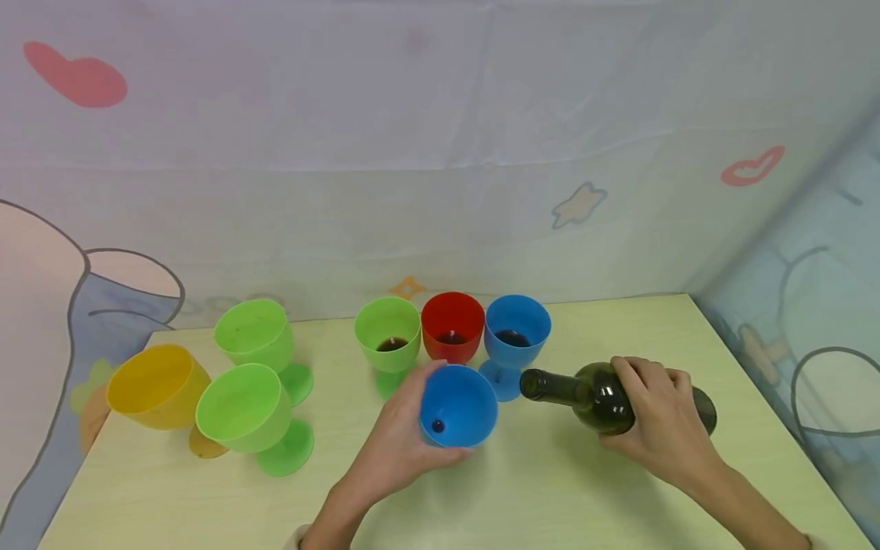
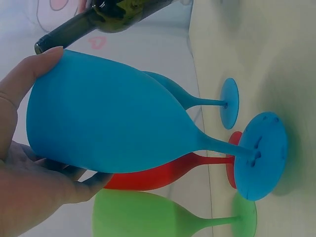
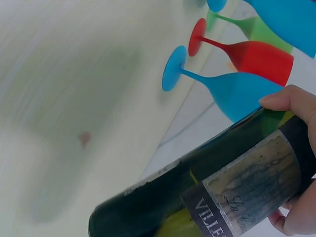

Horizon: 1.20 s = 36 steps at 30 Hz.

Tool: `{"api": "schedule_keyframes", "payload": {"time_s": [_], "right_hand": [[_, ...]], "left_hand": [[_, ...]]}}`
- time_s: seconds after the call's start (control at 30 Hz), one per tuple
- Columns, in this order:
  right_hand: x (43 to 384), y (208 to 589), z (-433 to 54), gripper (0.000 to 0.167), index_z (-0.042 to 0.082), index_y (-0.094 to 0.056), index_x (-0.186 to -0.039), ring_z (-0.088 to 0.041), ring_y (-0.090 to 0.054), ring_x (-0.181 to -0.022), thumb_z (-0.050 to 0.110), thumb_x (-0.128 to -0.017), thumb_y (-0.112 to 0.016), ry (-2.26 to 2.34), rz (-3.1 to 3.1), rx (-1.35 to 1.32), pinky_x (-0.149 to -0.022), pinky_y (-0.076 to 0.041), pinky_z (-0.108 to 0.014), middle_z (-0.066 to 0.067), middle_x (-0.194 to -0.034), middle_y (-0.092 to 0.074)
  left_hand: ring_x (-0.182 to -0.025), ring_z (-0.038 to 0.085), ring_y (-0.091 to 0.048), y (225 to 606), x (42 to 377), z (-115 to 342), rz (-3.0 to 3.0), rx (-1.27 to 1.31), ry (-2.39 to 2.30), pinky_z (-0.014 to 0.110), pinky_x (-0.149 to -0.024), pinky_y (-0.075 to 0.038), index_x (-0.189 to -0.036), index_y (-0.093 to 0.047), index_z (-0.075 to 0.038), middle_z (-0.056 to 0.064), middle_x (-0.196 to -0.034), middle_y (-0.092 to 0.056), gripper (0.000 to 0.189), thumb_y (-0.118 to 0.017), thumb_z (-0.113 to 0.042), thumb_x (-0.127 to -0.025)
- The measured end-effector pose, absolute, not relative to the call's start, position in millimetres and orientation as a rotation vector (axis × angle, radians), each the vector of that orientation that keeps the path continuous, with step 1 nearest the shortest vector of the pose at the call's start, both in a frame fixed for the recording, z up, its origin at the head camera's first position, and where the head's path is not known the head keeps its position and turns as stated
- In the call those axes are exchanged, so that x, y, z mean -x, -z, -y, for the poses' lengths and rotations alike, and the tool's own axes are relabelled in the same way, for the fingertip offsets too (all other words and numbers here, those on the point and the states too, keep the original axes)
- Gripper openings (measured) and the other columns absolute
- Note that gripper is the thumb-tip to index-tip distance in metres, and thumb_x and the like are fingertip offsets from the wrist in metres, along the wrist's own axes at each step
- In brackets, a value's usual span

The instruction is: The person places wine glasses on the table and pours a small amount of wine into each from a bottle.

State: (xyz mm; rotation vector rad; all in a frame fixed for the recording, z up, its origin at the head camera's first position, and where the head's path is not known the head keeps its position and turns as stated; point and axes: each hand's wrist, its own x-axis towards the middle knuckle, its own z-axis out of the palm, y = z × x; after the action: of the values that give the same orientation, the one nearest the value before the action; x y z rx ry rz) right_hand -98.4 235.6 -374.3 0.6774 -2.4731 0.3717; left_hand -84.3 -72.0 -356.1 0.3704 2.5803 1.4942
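My left hand grips the bowl of a blue plastic goblet, thumb on one side and fingers on the other. Inside its bowl is a small dark drop. A dark green wine bottle is held tilted in my right hand, which grips its body. The bottle's neck points left towards the held goblet, its mouth apart from the rim in the head view. In the right wrist view, the label shows. Whether liquid is leaving the mouth, I cannot tell.
Behind the held goblet stand a green goblet, a red goblet and another blue goblet, each with dark liquid. A yellow goblet and two green goblets stand at the left. A white printed cloth hangs behind the table.
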Motion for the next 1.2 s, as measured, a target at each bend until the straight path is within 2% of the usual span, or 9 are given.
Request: {"api": "schedule_keyframes", "payload": {"time_s": [0.43, 1.2], "right_hand": [[96, 367, -226, 0.076, 0.001, -0.049, -0.104, -0.036, -0.052, -0.087, 0.020, -0.037, -0.081, -0.173, 2.454, -0.719, -0.068, -0.035, -0.053, -0.022, -0.094, -0.053], [100, 351, -222, 0.078, -0.001, -0.049, -0.101, -0.039, -0.051, -0.082, 0.027, -0.036, -0.083, 0.043, 2.366, -0.796, -0.068, -0.038, -0.055, -0.023, -0.091, -0.051]], "left_hand": [[-0.119, 0.032, -0.039, 353, 84, 68, -2.581, -0.390, -1.469, 0.043, -0.077, -0.050, -0.135, -0.032, -0.014, 0.007, -0.130, -0.042, 0.089, -0.083, -0.028, -0.064], [-0.120, 0.033, -0.037, 345, 85, 65, -2.578, -0.402, -1.418, 0.047, -0.078, -0.049, -0.134, -0.030, -0.010, 0.010, -0.130, -0.041, 0.089, -0.083, -0.027, -0.065]]}}
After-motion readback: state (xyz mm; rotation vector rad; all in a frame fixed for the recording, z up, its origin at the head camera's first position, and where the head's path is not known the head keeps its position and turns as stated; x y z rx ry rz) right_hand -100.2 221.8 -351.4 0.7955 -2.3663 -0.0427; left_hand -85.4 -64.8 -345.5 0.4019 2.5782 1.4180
